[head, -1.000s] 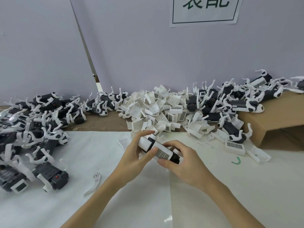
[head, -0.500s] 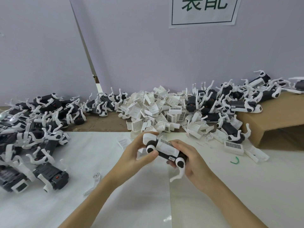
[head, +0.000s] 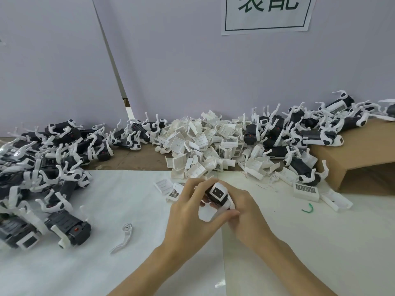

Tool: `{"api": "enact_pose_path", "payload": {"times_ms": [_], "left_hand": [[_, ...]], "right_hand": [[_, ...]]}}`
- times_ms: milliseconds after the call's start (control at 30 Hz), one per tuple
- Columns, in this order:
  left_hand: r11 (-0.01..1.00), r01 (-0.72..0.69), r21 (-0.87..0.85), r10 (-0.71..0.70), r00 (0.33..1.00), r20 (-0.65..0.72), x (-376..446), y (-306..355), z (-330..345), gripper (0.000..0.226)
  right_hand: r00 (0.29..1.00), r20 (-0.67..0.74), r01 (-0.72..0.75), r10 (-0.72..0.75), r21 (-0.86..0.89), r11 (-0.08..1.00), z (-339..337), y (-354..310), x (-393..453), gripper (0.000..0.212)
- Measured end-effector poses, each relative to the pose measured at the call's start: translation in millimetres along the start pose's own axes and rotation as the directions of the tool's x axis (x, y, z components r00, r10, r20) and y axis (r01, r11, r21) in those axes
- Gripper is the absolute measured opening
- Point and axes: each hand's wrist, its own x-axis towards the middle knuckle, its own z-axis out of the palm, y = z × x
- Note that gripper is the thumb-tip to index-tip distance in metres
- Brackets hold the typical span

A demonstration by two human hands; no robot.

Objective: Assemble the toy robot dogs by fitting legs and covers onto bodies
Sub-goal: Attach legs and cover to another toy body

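Note:
I hold one toy robot dog [head: 218, 194] over the white table sheet, its square white face with a dark screen turned toward me. My left hand [head: 188, 212] grips it from the left, fingers curled over the top. My right hand [head: 243, 212] grips its lower right side, thumb pressed under the body. Most of the body and its legs are hidden by my fingers. A heap of white covers [head: 205, 146] lies just behind my hands. A single white leg [head: 123, 237] lies loose on the sheet to the left.
Piles of dark dog bodies with white legs lie at the left [head: 42, 167] and back right [head: 299, 133]. A cardboard box [head: 363, 154] stands at the right. A green wire scrap [head: 307, 209] lies on the sheet. A wall closes the back.
The dog has been turned in my hands: its long side with a hanging leg faced me before, now its face end does. Both hands have closed in around it.

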Motion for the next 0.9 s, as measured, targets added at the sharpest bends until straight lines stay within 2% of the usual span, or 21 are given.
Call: {"api": "enact_pose_path", "payload": {"times_ms": [67, 167, 233, 267, 300, 367, 433, 500, 567, 633, 733, 800, 833, 900], "left_hand": [[0.992, 0.050, -0.118, -0.050, 0.999, 0.005, 0.3, 0.9, -1.4, 0.042], [0.918, 0.236, -0.319, -0.222, 0.972, 0.080, 7.2, -3.6, -5.7, 0.028], [0.756, 0.421, -0.501, -0.369, 0.906, 0.206, 14.9, -8.8, -12.9, 0.034], [0.661, 0.506, -0.554, -0.424, 0.861, 0.280, 18.7, -11.0, -17.8, 0.039], [0.608, 0.558, -0.565, -0.452, 0.828, 0.330, 21.7, -14.0, -22.1, 0.042], [0.663, 0.571, -0.483, -0.451, 0.821, 0.351, 24.4, -19.9, -26.2, 0.043], [0.724, 0.561, -0.402, -0.444, 0.825, 0.350, 22.8, -23.0, -23.6, 0.044], [0.659, 0.590, -0.466, -0.475, 0.807, 0.350, 21.0, -22.3, -20.3, 0.048], [0.606, 0.611, -0.510, -0.513, 0.790, 0.337, 20.6, -21.3, -19.8, 0.056], [0.594, 0.622, -0.510, -0.537, 0.779, 0.325, 21.4, -20.4, -21.0, 0.056], [0.575, 0.644, -0.505, -0.529, 0.763, 0.371, 21.9, -27.3, -22.6, 0.058], [0.582, 0.631, -0.513, -0.449, 0.775, 0.444, 23.6, -37.2, -27.6, 0.055], [0.612, 0.606, -0.508, -0.386, 0.790, 0.476, 25.1, -41.0, -32.2, 0.061], [0.744, 0.514, -0.428, -0.266, 0.814, 0.516, 26.7, -49.3, -41.8, 0.080]], "right_hand": [[0.998, -0.037, 0.050, -0.052, -0.043, 0.998, -2.1, 1.9, -0.9, 0.064], [0.990, -0.054, 0.117, -0.127, -0.155, 0.981, -3.6, 6.6, 0.1, 0.054], [0.990, -0.079, 0.100, -0.121, -0.231, 0.968, -6.1, 5.9, 0.5, 0.055], [0.985, -0.114, 0.090, -0.125, -0.272, 0.958, -7.1, 4.9, 0.7, 0.058], [0.976, -0.162, 0.086, -0.144, -0.321, 0.943, -7.8, 3.6, 1.6, 0.060], [0.961, -0.222, 0.065, -0.165, -0.398, 0.915, -7.9, 0.1, 2.7, 0.059], [0.972, -0.209, 0.032, -0.107, -0.335, 0.942, -7.0, -0.8, 2.1, 0.056], [0.993, -0.096, -0.076, 0.069, -0.074, 0.994, -8.9, -2.1, 1.7, 0.052], [0.976, 0.047, -0.219, 0.214, 0.184, 0.958, -14.2, -4.5, 2.9, 0.048], [0.962, 0.088, -0.274, 0.260, 0.314, 0.909, -19.1, -7.0, 5.0, 0.051], [0.964, 0.083, -0.264, 0.251, 0.372, 0.890, -22.4, -12.2, 5.8, 0.053], [0.973, 0.078, -0.232, 0.219, 0.365, 0.902, -26.9, -11.8, 5.6, 0.052], [0.979, 0.091, -0.203, 0.183, 0.343, 0.917, -30.5, -11.1, 5.1, 0.054], [0.988, 0.126, -0.123, 0.093, 0.261, 0.958, -35.8, -10.4, 3.3, 0.064]]}}
